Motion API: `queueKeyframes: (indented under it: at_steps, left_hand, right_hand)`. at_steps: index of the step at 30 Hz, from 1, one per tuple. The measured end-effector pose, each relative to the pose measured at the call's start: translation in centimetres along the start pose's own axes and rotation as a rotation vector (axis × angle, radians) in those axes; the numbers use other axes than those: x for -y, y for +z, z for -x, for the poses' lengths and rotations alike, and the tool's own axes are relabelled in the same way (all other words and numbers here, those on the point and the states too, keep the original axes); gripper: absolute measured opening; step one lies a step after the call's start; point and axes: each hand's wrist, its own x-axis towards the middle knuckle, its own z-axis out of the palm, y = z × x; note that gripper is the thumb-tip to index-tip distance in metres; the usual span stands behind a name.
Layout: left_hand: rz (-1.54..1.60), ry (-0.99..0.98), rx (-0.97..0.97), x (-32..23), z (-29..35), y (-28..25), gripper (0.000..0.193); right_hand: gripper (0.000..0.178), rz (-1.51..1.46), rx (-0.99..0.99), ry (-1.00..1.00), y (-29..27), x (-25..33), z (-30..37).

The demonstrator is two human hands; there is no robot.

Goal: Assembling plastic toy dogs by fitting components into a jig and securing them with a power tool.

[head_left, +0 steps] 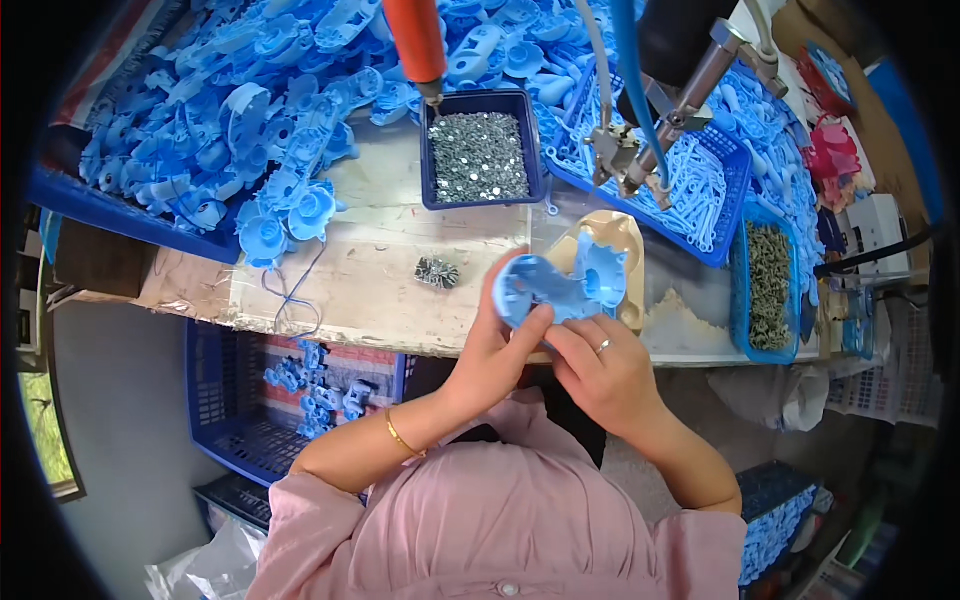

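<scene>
A hollow light-blue plastic shell (565, 295) with two rounded ends is held up over the front edge of the table. My left hand (495, 345) grips its larger left end, thumb on the inside. The fingers of my right hand (605, 365) are closed on its lower edge near the middle. Just behind the shell lies a beige moulded holder (622, 235), partly hidden by it. To the left, a small clump of dark metal pieces (437, 272) rests on the tabletop.
An orange screwdriver (414, 45) hangs above a dark tray (430, 195) of small metal pieces. A metal fixture (665, 130) overhangs a blue basket (735, 235) of slim parts. Blue shells (250, 120) are heaped left. A blue tub (742, 340) stands right; a crate (215, 425) sits below.
</scene>
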Motion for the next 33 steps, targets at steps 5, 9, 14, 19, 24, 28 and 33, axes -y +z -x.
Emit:
queueKeyframes:
  at_steps: [5, 9, 14, 19, 24, 28, 33]
  left_hand:
    - [-0.513, -0.002, 0.215, -0.7, -0.8, -2.2, 0.063]
    - [-0.954, 0.499, 0.322, -1.0, -2.1, -3.1, 0.068]
    - [-1.047, 0.396, 0.440, 1.1, -2.3, -3.0, 0.082]
    - [-1.021, 0.373, 0.425, 1.6, -2.5, -3.3, 0.083]
    - [-1.033, 0.394, 0.450, 1.6, -2.8, -2.9, 0.083]
    - [-1.131, 0.428, 0.435, 0.8, -3.3, -1.7, 0.074]
    - [-1.333, 0.523, 0.438, 1.5, -3.6, -1.8, 0.061]
  right_hand:
    - [0.038, 0.060, 0.141, 0.040, -2.1, -2.8, 1.4]
    - [0.041, 0.105, 0.253, 0.036, -1.4, -3.9, 2.0]
    - [0.042, 0.093, 0.267, 0.012, -0.3, -5.2, 2.5]
    - [0.039, 0.037, 0.354, -0.041, -1.0, -6.9, 1.8]
    - [0.037, 0.070, 0.390, -0.023, -0.9, -6.8, 1.4]
    - [0.036, 0.069, 0.429, -0.036, -1.0, -7.0, 1.3]
    - [0.021, -0.275, 0.310, 0.157, -2.4, -10.6, -1.3]
